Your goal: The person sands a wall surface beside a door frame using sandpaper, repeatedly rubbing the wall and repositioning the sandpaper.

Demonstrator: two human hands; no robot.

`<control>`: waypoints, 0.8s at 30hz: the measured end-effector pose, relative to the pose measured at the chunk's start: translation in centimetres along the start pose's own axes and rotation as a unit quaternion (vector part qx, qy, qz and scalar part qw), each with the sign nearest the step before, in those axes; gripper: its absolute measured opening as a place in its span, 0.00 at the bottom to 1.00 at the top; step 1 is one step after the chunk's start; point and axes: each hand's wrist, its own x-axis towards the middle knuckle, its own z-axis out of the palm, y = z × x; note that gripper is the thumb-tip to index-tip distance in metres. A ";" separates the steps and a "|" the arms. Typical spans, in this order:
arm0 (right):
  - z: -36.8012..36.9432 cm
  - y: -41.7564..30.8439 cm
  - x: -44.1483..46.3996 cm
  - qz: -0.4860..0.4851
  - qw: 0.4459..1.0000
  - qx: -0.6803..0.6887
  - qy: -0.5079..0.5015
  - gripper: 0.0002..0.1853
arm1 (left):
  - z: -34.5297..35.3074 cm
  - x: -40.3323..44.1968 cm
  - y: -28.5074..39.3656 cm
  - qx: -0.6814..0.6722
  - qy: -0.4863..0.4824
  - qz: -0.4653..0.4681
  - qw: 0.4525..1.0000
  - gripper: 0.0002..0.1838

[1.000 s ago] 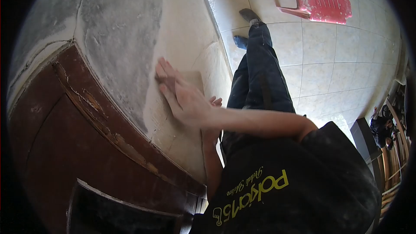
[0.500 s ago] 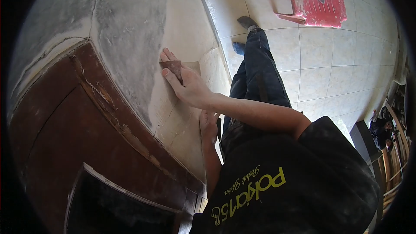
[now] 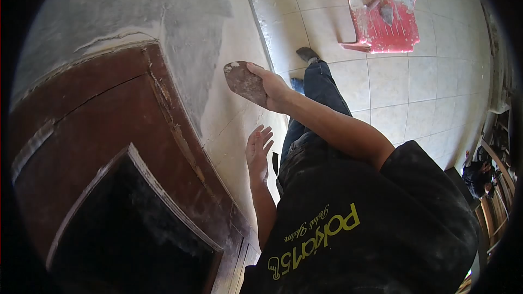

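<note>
A: What is the nearest thing?

B: The dark shirt [image 3: 376, 239] with yellow letters. A little further, the left hand [image 3: 257, 151] is raised in front of the pale wall [image 3: 237, 32], with its fingers spread loosely. I see nothing in it, and I cannot tell if it touches the wall.

A: And the right hand [image 3: 278, 91]?

B: It is closed upon one end of a brown sheet [image 3: 245, 83]. The thumb lies along the edge; the other fingers are hidden behind.

A: What has just changed?

B: Half a second ago, this hand was laid against the wall, and only a small part of the sheet was visible. Now its broad face is turned to the camera, with whitish marks near the tip. The left hand has also opened its fingers more.

A: What does this mean for the work?

B: In my judgement, the rubbing of the wall is interrupted, perhaps for looking at the sheet. Whether the sheet touches the wall, I cannot say.

A: What stands around?

B: At the left is a reddish-brown wooden panel [image 3: 109, 114], cracked along its edge. Farthest away, a stained red plastic chair [image 3: 400, 35] stands on the tiled floor [image 3: 389, 87], carrying a grey piece [image 3: 386, 14].
</note>
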 end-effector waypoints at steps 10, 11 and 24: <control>-1.7 -1.2 -4.7 0.064 0.997 -0.042 -0.021 0.21 | 5.0 1.5 4.2 -0.191 0.000 0.113 0.975 0.32; -1.3 -1.2 -5.4 0.052 0.995 -0.079 -0.012 0.22 | 5.3 1.8 4.3 -0.176 0.005 0.127 0.976 0.33; 4.0 4.4 -1.9 -0.234 0.713 -0.661 -0.007 0.27 | 2.2 -1.4 -2.2 -0.066 0.069 0.016 0.995 0.27</control>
